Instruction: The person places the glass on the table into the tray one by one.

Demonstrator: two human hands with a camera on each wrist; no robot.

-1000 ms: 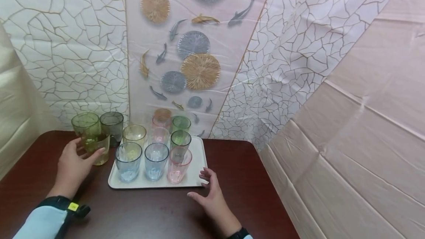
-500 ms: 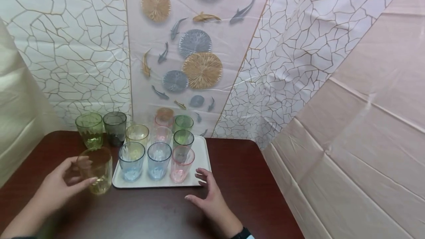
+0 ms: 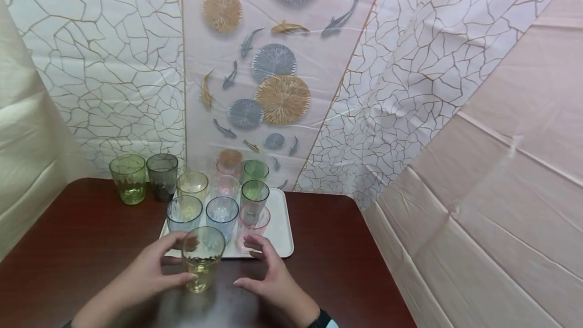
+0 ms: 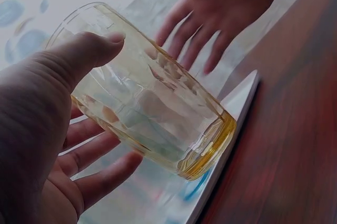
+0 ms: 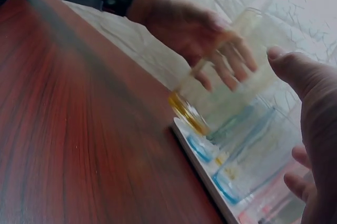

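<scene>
My left hand [image 3: 152, 272] grips a clear yellow drinking glass [image 3: 203, 262] from its left side, thumb in front and fingers behind. The glass is upright, held just in front of the white tray [image 3: 283, 232]. In the left wrist view the yellow glass [image 4: 147, 98] shows its thick amber base close by the tray's edge. My right hand [image 3: 275, 277] is to the right of that glass, thumb and fingers spread, a gap between it and the glass. Behind its fingertips stands a pink glass [image 3: 255, 219] on the tray.
On the tray stand two blue glasses [image 3: 222, 211], another yellow glass [image 3: 192, 182], and several pink, green and grey ones. A green glass [image 3: 129, 178] and a dark grey glass [image 3: 162, 176] stand on the brown table [image 3: 82, 232] left of the tray. A patterned cloth [image 3: 246, 54] hangs behind.
My left hand has carried the yellow glass from beside the green glass rightward and nearer, to the tray's front. My right hand has shifted slightly left toward it.
</scene>
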